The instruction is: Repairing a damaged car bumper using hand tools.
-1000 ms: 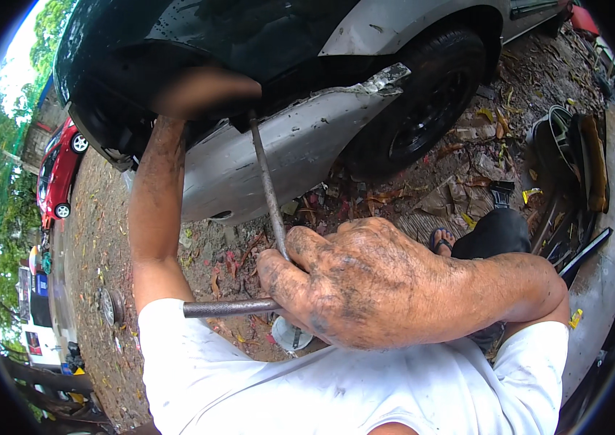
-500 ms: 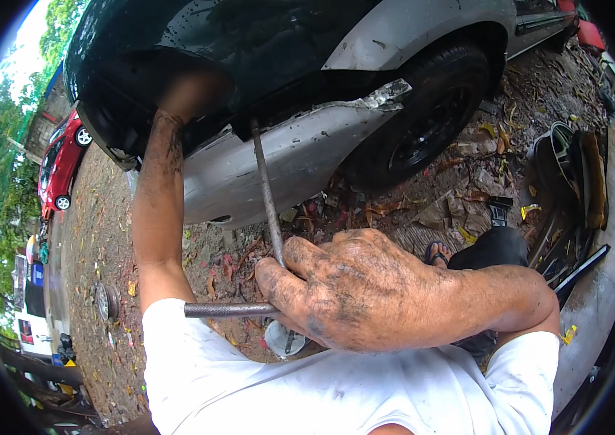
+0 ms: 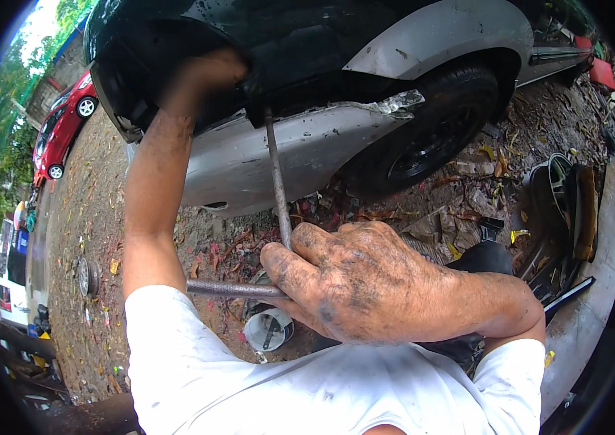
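My right hand [image 3: 358, 283] is closed around a socket wrench [image 3: 277, 170] where its long shaft meets a knurled handle; the joint is hidden by my fingers. The handle points left across my chest. From my grip the shaft runs up into a dark gap above the loose grey bumper [image 3: 249, 174] of a dark green car [image 3: 293, 43]. My left hand [image 3: 213, 72] reaches into the dark opening at the car's front corner, left of the shaft's far end. It is blurred, so its fingers cannot be made out. Black grime marks both arms.
A black wheel [image 3: 438, 138] stands right of the bumper, whose upper edge is torn. On the littered dirt sit a white bucket [image 3: 267, 330] and a round metal part [image 3: 88, 278]. Scrap pieces [image 3: 558, 188] lie at right beside a concrete ledge [image 3: 594, 304]. A red car [image 3: 64, 123] is parked far left.
The view has shifted slightly, with the car now further right. My left hand has moved up and right within the opening. My right hand keeps its hold on the wrench.
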The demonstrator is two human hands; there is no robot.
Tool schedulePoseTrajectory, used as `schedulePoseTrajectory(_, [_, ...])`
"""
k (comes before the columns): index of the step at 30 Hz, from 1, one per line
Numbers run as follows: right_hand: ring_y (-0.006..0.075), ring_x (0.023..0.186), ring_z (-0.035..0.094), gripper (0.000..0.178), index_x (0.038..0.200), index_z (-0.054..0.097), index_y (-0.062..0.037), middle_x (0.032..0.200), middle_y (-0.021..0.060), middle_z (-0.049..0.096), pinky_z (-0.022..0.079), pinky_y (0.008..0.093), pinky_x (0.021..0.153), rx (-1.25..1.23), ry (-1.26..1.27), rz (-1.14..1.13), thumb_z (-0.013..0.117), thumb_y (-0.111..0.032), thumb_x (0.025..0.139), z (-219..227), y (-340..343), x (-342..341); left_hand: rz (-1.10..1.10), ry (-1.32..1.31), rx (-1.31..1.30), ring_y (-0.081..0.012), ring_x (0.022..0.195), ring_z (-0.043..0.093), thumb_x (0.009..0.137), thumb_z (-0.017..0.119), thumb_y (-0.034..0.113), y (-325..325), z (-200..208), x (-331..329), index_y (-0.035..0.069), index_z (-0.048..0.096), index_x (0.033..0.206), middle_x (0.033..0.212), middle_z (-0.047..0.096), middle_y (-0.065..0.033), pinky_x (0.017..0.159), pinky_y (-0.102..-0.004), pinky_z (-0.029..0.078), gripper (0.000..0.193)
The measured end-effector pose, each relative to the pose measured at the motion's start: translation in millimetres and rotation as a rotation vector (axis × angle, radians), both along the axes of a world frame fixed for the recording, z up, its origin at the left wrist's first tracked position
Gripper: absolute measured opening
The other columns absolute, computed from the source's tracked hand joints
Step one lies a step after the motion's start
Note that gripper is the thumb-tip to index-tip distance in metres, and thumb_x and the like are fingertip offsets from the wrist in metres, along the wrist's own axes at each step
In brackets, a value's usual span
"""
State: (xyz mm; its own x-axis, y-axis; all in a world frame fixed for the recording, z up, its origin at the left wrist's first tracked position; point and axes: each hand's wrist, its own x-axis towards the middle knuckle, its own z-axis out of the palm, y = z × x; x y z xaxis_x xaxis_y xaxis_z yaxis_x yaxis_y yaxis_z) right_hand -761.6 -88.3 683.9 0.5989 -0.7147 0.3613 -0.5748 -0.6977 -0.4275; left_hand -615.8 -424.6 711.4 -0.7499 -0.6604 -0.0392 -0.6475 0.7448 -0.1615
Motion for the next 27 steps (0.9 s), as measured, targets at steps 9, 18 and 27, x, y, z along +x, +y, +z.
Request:
schedulePoseTrajectory(9, [0.0277, 0.057, 0.062, 0.032, 0.100, 0.054, 0.0012, 0.071, 0.0134, 0.055, 0.050, 0.0376, 0.046, -0.054, -0.024, -0.015, 0.065, -0.022, 0.082, -5, 1, 3, 0.076, 1.071, 0.447, -0.0198, 0.092, 0.064, 0.077, 0.067, 0.004, 50, -13, 30, -0.006, 0.053, 0.116, 0.101, 0.065, -0.0139, 0.081, -0.0300, 0.053, 0.043])
schedulePoseTrajectory(18, [0.0308, 0.059, 0.063, 0.030, 0.098, 0.054, 0.0044, 0.072, 0.0169, 0.056, 0.052, 0.0396, 0.048, -0.041, -0.019, 0.022, 0.060, -0.023, 0.085, 1, -1, 4, 0.030, 1.546, 0.557, -0.0212, 0.094, 0.063, 0.080, 0.065, -0.001, 81, -21, 64, -0.011, 0.042, 0.123, 0.103, 0.063, -0.0180, 0.078, -0.0303, 0.057, 0.051])
schedulePoseTrajectory(27, [0.0304, 0.060, 0.063, 0.035, 0.102, 0.056, 0.0029, 0.075, 0.0177, 0.058, 0.052, 0.0397, 0.050, -0.032, -0.016, -0.002, 0.063, -0.026, 0.084, 2, -2, 6, -0.060, 1.636, 0.586, -0.0199, 0.093, 0.062, 0.078, 0.056, -0.009, 104, -31, 84, -0.006, 0.044, 0.123, 0.101, 0.063, -0.0165, 0.078, -0.0310, 0.056, 0.047])
